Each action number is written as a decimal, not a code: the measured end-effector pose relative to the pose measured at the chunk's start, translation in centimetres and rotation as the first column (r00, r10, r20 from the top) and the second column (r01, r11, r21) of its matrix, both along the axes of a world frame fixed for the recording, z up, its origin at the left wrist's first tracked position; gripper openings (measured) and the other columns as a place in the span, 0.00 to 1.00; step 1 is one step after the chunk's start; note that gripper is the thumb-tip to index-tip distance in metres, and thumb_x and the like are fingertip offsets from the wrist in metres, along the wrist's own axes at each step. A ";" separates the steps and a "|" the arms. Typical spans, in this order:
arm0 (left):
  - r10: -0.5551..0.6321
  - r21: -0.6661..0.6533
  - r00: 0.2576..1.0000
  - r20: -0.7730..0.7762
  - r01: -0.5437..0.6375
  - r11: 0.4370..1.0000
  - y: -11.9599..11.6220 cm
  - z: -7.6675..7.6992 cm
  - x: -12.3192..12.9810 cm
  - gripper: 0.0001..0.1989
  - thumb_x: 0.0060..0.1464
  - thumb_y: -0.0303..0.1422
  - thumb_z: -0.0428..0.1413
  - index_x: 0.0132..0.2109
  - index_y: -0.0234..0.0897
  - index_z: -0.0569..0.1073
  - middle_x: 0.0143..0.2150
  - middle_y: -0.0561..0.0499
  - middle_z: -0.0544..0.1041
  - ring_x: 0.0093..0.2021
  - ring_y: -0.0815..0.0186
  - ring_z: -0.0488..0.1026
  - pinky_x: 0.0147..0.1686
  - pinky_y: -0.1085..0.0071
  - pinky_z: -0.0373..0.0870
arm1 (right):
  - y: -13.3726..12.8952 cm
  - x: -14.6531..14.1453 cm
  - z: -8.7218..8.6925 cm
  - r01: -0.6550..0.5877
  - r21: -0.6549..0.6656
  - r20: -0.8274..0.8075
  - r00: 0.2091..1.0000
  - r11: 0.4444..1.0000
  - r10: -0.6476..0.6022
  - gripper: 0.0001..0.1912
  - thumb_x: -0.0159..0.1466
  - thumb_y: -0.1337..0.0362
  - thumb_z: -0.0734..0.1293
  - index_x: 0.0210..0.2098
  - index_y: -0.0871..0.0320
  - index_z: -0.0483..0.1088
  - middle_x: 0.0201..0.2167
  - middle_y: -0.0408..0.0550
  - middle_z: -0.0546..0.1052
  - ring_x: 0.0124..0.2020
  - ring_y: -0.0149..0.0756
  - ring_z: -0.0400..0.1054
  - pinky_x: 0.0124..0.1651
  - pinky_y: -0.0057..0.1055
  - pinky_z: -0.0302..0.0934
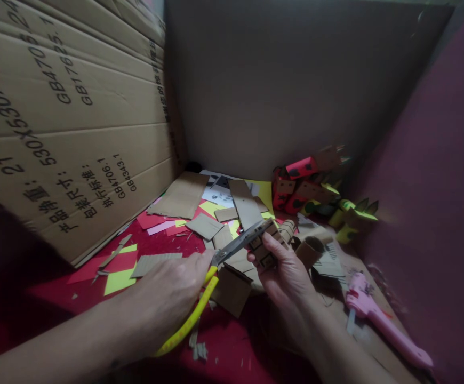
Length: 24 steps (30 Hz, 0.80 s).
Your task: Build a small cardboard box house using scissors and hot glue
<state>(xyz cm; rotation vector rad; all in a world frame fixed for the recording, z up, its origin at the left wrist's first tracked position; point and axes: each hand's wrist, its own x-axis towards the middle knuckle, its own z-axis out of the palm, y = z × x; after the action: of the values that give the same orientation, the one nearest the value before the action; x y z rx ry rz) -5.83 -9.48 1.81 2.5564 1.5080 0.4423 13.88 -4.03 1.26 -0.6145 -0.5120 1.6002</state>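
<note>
My left hand (176, 288) is wrapped around the yellow handles of a pair of scissors (207, 301). The grey blades reach up and to the right, lying across the top of a small cardboard piece (264, 250) with dark marker lines on it. My right hand (286, 272) pinches that piece between thumb and fingers. How far the blades are apart is hard to make out. A cardboard tube (311, 249) lies just right of my right hand. Under the blades and hands are a folded cardboard scrap (232, 290) and other brown offcuts.
A large printed cardboard box (76, 117) rises on the left. Coloured paper (122, 280) and scraps cover the red cloth (240, 346). A pink glue gun (380, 314) lies at right. Red and green paper-covered tube figures (296, 186) stand at the back right, near the grey panel (296, 85).
</note>
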 end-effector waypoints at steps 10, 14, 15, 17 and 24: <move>-0.012 0.035 0.996 -0.085 0.015 0.999 0.0 0.1 0.7 0.10 0.57 0.28 0.45 0.44 0.37 0.67 0.31 0.49 0.72 0.25 0.64 0.69 0.25 0.70 0.61 | -0.1 0.1 0.1 0.042 -0.002 -0.008 0.999 0.999 -0.042 0.09 0.44 0.73 0.77 0.24 0.59 0.76 0.23 0.42 0.79 0.20 0.30 0.72 0.20 0.25 0.68; 0.003 0.059 0.994 -0.109 0.004 0.998 0.2 -0.4 0.5 0.08 0.56 0.26 0.45 0.42 0.37 0.67 0.28 0.51 0.71 0.24 0.65 0.68 0.24 0.71 0.59 | 0.0 0.1 0.3 0.052 -0.017 0.012 0.999 0.998 -0.052 0.12 0.42 0.73 0.78 0.25 0.60 0.76 0.24 0.43 0.80 0.24 0.34 0.74 0.19 0.26 0.69; 0.007 0.070 0.993 -0.121 0.001 0.998 0.2 -0.6 0.4 0.08 0.56 0.26 0.45 0.41 0.37 0.67 0.28 0.50 0.71 0.24 0.65 0.68 0.24 0.71 0.59 | 0.0 0.1 0.3 0.055 -0.022 0.020 0.998 0.998 -0.054 0.12 0.41 0.73 0.78 0.25 0.60 0.76 0.24 0.43 0.80 0.24 0.35 0.75 0.19 0.25 0.68; 0.020 0.088 0.991 -0.129 -0.009 0.996 0.3 -1.1 0.3 0.08 0.55 0.26 0.45 0.40 0.37 0.66 0.27 0.51 0.70 0.23 0.66 0.68 0.23 0.71 0.58 | 0.1 0.1 0.4 0.060 -0.020 0.029 0.998 0.998 -0.059 0.11 0.41 0.73 0.78 0.25 0.61 0.76 0.24 0.43 0.80 0.24 0.35 0.75 0.18 0.25 0.68; 0.007 0.136 0.998 -0.064 0.001 0.991 0.3 -1.4 1.1 0.09 0.54 0.31 0.49 0.43 0.37 0.65 0.29 0.51 0.71 0.25 0.66 0.68 0.23 0.72 0.58 | -0.2 0.0 0.2 0.014 0.043 0.018 1.000 0.999 -0.014 0.13 0.40 0.73 0.78 0.26 0.62 0.78 0.23 0.43 0.80 0.22 0.34 0.74 0.18 0.25 0.68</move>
<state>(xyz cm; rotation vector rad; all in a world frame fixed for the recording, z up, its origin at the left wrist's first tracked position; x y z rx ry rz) -4.76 -9.18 0.37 2.6962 1.5540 0.4837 13.88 -4.19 1.45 -0.6001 -0.5532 1.5677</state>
